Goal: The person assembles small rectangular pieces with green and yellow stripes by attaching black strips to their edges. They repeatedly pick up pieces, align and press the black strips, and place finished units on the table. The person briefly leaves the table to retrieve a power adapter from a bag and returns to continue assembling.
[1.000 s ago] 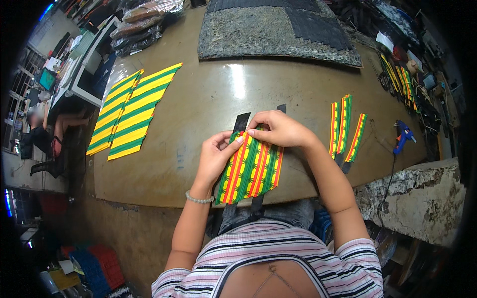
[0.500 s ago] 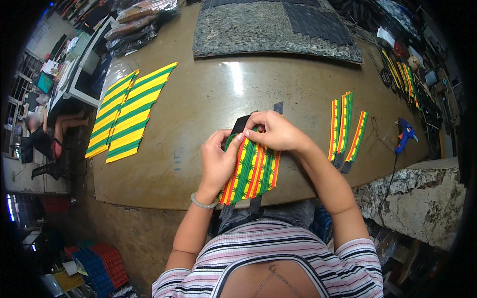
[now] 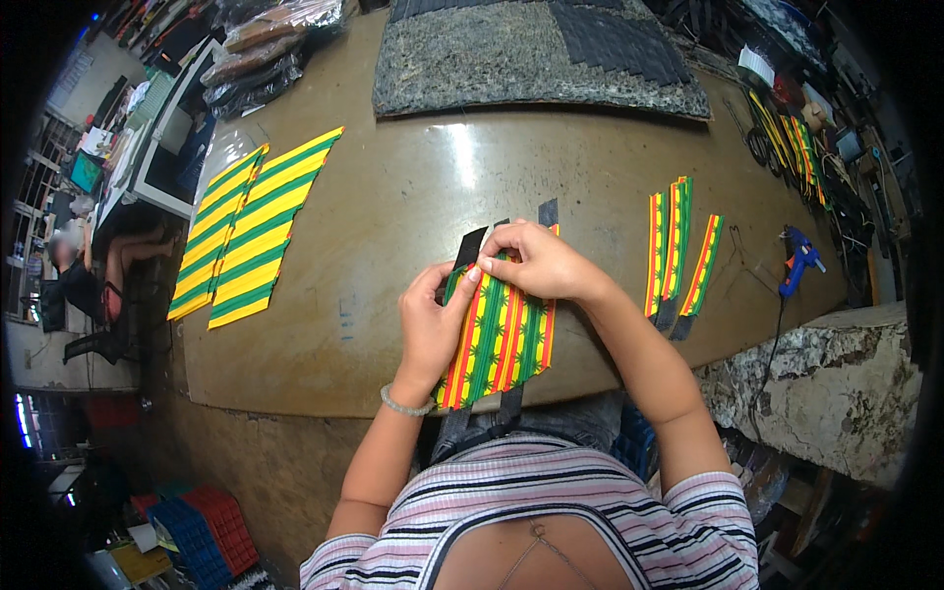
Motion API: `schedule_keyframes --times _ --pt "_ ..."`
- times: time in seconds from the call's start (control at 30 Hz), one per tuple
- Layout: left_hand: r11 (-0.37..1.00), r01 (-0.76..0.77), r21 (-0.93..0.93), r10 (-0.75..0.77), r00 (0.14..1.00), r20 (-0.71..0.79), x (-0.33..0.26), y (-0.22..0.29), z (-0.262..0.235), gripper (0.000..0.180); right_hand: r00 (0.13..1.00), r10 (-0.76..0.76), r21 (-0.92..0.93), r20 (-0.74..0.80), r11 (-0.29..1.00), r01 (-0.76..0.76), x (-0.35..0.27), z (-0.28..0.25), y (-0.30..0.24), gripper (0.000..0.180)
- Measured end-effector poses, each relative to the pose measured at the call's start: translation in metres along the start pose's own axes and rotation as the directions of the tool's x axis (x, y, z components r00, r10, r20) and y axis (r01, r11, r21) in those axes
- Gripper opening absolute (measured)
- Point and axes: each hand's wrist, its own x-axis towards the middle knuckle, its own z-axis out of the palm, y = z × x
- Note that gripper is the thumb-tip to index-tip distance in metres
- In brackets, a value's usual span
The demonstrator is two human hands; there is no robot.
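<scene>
We see both hands meeting over a striped strap piece in green, yellow and red, which lies at the near edge of the brown table, its lower end reaching over the rim toward the person's lap. The left hand lies along the piece's left side, thumb and fingers curled shut around its upper corner. The right hand pinches the top edge from above, fingertips closed on the fabric just beside the left thumb (the two hands nearly touch there). Dark webbing ends stick out above the piece, behind the fingers.

To the right, well apart, lie three narrower striped strips, and beyond them a blue glue gun near the table's edge. On the far left lie two large yellow-and-green striped panels side by side. A dark grey mat covers the table's far end
</scene>
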Motion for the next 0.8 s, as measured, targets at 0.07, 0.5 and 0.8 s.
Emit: schedule_keyframes --times 0.07,0.5,0.8 --pt "0.994 -0.037 0.102 0.038 0.999 -0.007 0.001 0.002 -0.001 0.022 0.999 0.011 -0.053 -0.052 0.999 -0.014 -0.002 0.003 -0.006 0.020" --pt "0.724 -0.583 0.368 0.620 0.784 0.023 -0.005 -0.002 0.010 0.027 0.977 0.161 0.242 0.139 0.951 -0.191 0.002 -0.002 0.012 0.011" --pt "0.842 -0.525 -0.122 0.534 0.783 0.319 -0.018 0.011 -0.023 0.017 0.973 0.182 -0.315 -0.143 0.923 -0.219 -0.006 0.005 0.002 0.017"
